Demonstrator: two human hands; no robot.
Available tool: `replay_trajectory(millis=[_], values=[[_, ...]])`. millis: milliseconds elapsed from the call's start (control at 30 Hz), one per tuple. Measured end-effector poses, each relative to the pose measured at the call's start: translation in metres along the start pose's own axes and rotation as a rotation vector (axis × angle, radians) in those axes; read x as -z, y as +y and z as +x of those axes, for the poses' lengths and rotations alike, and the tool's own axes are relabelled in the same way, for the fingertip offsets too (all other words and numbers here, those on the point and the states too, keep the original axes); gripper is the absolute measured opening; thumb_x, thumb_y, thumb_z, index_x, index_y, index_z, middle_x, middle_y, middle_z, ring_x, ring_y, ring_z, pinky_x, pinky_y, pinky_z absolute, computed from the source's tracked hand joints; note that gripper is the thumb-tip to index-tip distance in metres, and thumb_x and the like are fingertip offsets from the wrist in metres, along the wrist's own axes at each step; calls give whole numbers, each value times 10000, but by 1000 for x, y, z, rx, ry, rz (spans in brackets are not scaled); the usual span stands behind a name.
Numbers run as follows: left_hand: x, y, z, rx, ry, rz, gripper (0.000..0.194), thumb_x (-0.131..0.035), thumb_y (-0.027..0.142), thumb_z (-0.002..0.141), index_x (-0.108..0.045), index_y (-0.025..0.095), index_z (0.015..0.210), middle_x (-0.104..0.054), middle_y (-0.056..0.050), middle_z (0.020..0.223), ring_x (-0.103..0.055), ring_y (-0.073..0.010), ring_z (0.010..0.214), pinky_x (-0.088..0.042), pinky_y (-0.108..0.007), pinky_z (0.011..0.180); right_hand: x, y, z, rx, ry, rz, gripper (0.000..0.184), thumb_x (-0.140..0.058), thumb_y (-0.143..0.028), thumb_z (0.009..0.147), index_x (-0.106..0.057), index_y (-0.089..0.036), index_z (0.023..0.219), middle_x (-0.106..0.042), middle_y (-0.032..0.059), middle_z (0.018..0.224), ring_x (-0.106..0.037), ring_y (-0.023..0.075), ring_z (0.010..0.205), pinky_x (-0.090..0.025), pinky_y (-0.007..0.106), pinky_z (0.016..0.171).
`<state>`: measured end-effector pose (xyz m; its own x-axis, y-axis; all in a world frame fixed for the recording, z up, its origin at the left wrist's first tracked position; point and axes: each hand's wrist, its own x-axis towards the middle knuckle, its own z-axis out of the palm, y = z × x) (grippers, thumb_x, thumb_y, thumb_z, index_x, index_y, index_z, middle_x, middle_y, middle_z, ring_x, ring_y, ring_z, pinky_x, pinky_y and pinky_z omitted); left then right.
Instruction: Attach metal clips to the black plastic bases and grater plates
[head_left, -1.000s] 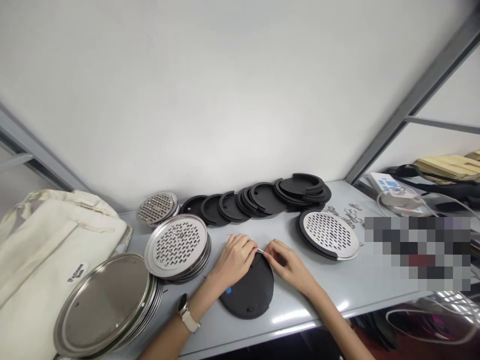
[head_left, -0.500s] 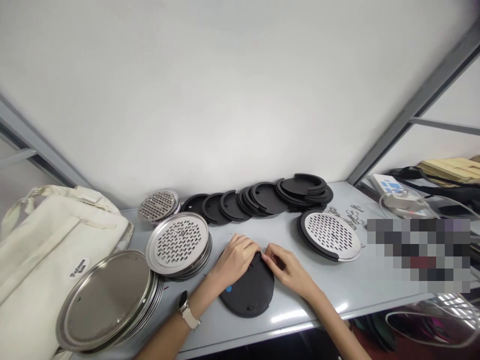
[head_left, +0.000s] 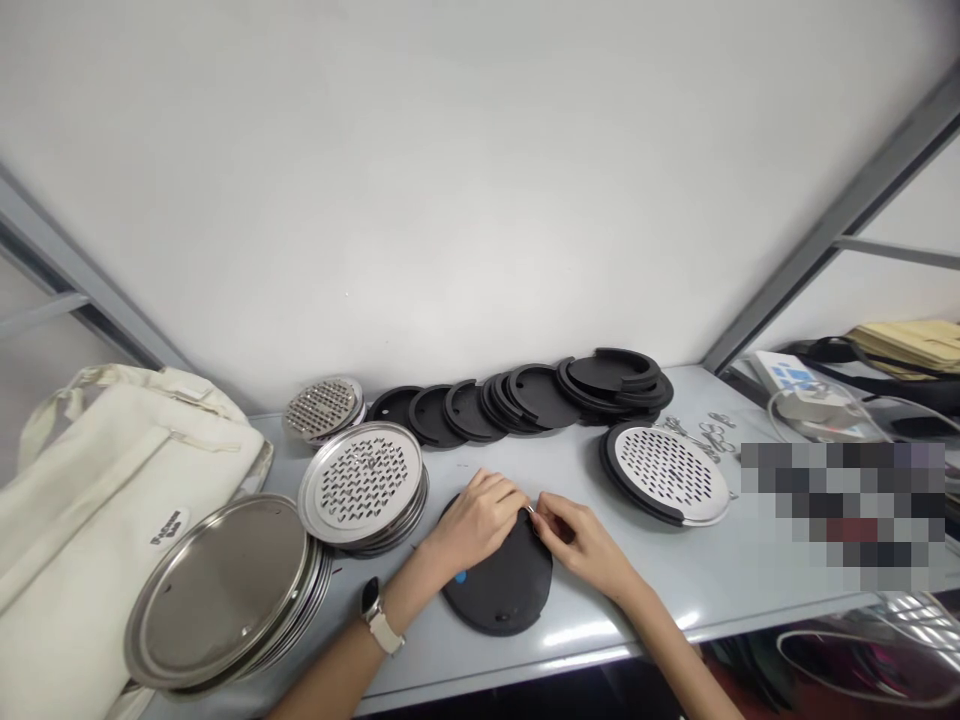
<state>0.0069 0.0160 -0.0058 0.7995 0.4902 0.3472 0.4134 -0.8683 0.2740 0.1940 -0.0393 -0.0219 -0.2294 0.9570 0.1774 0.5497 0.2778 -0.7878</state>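
A black round plate [head_left: 510, 585] with a small slot and a blue dot lies on the table near its front edge. My left hand [head_left: 480, 518] is closed over the plate's far side, gripping its rim. At that same rim my right hand [head_left: 576, 537] pinches a small silvery metal piece [head_left: 531, 508] between thumb and fingertips; its shape is mostly hidden. To the right, a perforated metal grater disc [head_left: 671, 470] rests in a black round holder [head_left: 622, 485]. Behind it lie several loose metal rings [head_left: 712, 432].
Stacked grater discs [head_left: 367, 480] and plain metal plates [head_left: 225, 590] stand on the left beside a cream bag [head_left: 82, 510]. Black round holders [head_left: 544, 395] line the wall. A white box [head_left: 799, 385] and a blurred patch are on the right.
The view has shifted slightly, so everything appears a little to the right. Both hands stay at the plate's rim, and the right fingers have moved only slightly around the metal piece.
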Motion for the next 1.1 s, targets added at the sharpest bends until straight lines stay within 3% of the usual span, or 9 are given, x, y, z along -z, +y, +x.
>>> replay_trajectory(millis=[233,333,467,633,833,1100], values=[[1,3,1,-9,25,0,214,-399,75,872,-578,158,958,-619,-54,888,-539,-186,888,-372,-338,820,-1,2,0,10,-27,-51,329,-380,-344,957,-298,-210,668,-351,-40,618,-348,124,580,-287,260,553],[4,9,1,4,5,47,94,-494,167,815,-559,161,883,-596,-57,858,-523,-210,862,-366,-364,831,-2,3,-1,1,-30,-49,314,-368,-342,966,-305,-211,687,-371,-38,628,-363,126,589,-290,262,563],[6,13,3,11,-16,99,127,-535,295,828,-532,168,835,-572,-58,830,-510,-223,835,-362,-378,828,-2,3,-1,-5,-23,-53,310,-363,-339,970,-314,-212,692,-373,-38,627,-368,128,585,-292,262,566],[6,10,3,16,-16,91,101,-480,229,897,-521,175,823,-577,-35,816,-513,-192,825,-359,-343,809,-2,1,-2,11,-6,-58,300,-383,-318,960,-328,-211,686,-403,-30,626,-396,133,588,-301,258,563],[4,9,3,16,8,39,59,-495,212,885,-536,170,881,-588,-26,804,-514,-184,817,-362,-328,790,-2,0,-3,22,-3,-44,283,-371,-302,967,-338,-210,701,-455,-18,647,-437,136,605,-323,253,570],[0,4,3,9,28,-12,71,-513,196,875,-530,169,811,-595,-12,776,-524,-171,810,-355,-317,787,-3,0,-3,22,-22,-32,287,-365,-294,973,-317,-207,703,-437,-32,638,-420,124,594,-304,245,569]])
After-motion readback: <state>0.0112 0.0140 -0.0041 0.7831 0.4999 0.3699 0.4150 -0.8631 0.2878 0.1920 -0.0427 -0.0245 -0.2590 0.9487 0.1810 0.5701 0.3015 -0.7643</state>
